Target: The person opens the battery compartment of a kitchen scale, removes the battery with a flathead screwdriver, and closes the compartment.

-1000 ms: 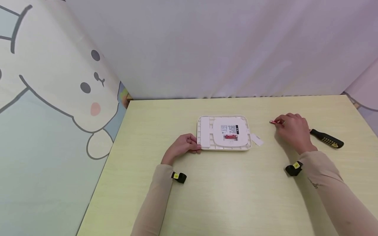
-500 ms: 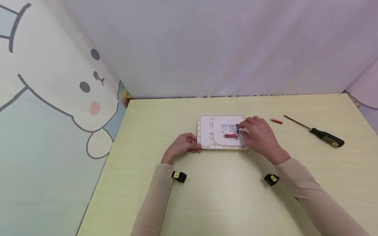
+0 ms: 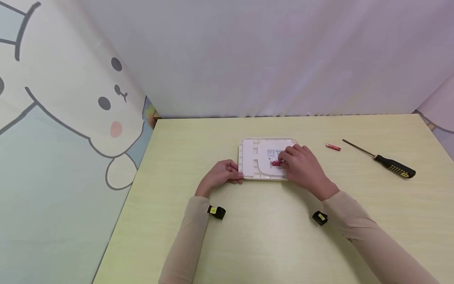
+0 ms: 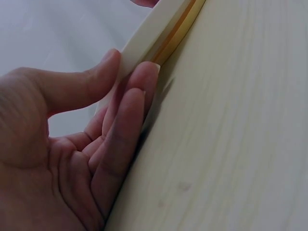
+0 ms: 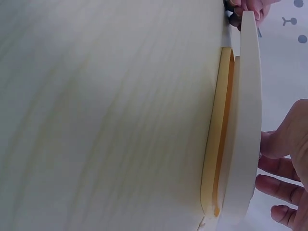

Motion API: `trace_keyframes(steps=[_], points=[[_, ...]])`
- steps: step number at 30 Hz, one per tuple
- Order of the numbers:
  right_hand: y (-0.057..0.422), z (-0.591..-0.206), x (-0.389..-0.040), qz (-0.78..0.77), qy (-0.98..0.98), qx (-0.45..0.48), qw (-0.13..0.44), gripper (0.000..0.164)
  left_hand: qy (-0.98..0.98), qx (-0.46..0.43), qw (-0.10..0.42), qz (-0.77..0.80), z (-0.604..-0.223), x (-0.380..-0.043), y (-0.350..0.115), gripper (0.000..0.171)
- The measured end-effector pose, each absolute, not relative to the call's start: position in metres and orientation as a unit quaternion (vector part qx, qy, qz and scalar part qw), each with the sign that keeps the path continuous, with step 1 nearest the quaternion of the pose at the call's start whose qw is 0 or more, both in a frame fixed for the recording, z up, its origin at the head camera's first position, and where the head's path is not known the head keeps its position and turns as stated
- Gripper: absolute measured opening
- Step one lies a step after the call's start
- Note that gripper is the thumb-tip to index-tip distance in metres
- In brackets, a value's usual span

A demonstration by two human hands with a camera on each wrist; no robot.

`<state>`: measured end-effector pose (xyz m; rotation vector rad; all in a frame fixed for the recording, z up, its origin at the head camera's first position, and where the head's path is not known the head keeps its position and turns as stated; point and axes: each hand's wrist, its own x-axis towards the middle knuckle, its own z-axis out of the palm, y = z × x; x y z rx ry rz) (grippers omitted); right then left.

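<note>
One white, rounded device (image 3: 263, 157), ribbed face up, lies on the surface (image 3: 262, 221). Left hand (image 3: 220, 172) pinches its near left corner. Right hand's (image 3: 303, 167) fingers bend over the red battery (image 3: 275, 163) in its compartment; grip cannot be confirmed. Right: screwdriver (image 3: 384, 161), loose red cell (image 3: 333, 147).

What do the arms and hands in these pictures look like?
They're a person's: the left hand and right hand wear no gloves. Long beige fabric sleeves cover both arms. Each wrist has a small black block with a yellow label. The right sleeve carries a dark mark, too small to read.
</note>
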<state>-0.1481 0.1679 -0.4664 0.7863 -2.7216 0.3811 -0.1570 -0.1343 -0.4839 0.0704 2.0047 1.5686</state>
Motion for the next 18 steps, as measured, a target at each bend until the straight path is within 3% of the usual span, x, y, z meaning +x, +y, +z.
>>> trace_keyframes(steps=[12,18], points=[[0.166,-0.463,-0.146,0.118,-0.946,0.271,0.128,0.006,0.754,0.010,0.293,0.588,-0.485,-0.157,-0.135,0.019],[0.192,-0.451,-0.154,0.151,-0.950,0.237,0.137,0.007,0.751,0.021,0.291,0.592,-0.485,-0.156,-0.134,0.019]])
